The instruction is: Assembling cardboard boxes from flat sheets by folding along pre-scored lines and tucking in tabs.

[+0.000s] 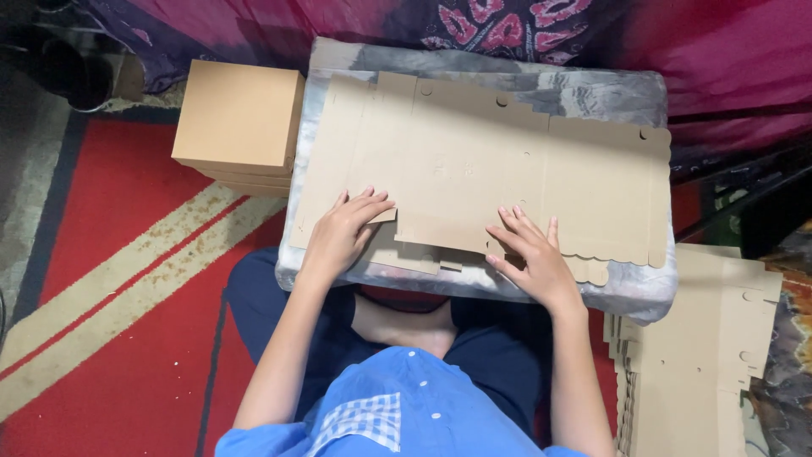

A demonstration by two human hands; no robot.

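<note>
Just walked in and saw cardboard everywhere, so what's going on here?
A person sits cross-legged on the floor with a flat cardboard box blank spread over a grey cushion. The left hand and right hand both press flat on the blank's near edge. Folded boxes are stacked to the left on the red rug; more flat blanks are piled to the right.

A red woven floor rug with cream stripes (pixel 127 279) covers the floor; magenta-and-purple patterned cloth (pixel 524 25) drapes behind.

We wear a short-sleeved blue shirt (pixel 406 406) with white buttons and a blue-and-white checked chest patch (pixel 362 421), above dark navy trousers (pixel 279 296); forearms and feet bare.
</note>
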